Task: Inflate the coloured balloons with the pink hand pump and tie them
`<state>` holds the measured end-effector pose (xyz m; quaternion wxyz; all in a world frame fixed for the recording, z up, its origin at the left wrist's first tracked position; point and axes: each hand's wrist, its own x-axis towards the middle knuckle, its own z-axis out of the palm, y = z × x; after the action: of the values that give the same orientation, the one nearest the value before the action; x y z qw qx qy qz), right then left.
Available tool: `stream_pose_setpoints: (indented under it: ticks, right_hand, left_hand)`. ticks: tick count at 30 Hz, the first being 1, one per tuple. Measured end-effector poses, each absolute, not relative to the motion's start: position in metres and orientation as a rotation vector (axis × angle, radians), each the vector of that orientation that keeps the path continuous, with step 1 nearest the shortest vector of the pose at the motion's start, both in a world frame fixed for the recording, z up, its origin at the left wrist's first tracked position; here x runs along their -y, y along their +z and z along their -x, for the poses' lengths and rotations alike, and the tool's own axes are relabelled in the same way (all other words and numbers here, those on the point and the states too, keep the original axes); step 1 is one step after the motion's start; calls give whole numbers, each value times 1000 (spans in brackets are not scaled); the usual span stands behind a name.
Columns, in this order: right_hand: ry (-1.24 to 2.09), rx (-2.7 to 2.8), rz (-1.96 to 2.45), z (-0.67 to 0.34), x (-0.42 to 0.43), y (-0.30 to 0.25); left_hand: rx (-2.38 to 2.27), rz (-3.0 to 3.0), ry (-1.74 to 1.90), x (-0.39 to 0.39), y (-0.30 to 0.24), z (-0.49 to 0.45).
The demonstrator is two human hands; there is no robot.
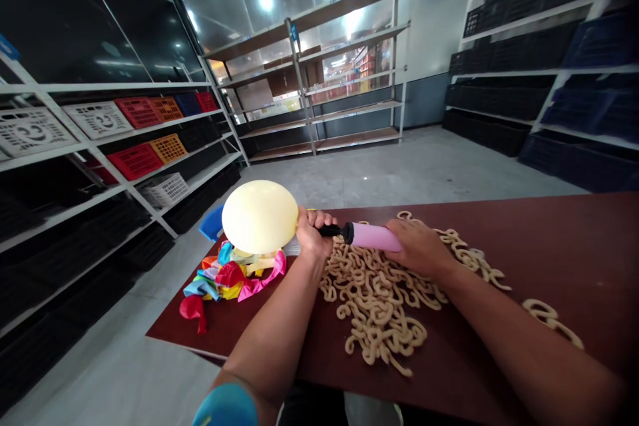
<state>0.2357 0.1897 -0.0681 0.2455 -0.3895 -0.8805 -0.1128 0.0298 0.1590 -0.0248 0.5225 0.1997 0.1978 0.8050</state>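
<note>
A pale yellow balloon, swollen with air, sits at the nozzle end of a pink balloon pump. My left hand is closed around the pump's black end, right against the balloon's neck. Around the pink barrel's other end wraps my right hand. Below the balloon lies a heap of limp, uninflated balloons in red, blue, yellow and pink. Under the pump and between my forearms spreads a pile of tan, curly rope-like pieces; I cannot tell their material.
The dark red table carries everything, with a few tan pieces lying apart at right. A blue object shows behind the balloon. Shelving with crates lines the left; a metal rack stands at the back, dark crates at right.
</note>
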Motion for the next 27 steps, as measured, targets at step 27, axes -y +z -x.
stream_pose_setpoints:
  ticks: [27]
  right_hand:
    - [-255, 2421, 1055, -230, -185, -68]
  left_hand:
    - [-520, -462, 1970, -156, -16, -21]
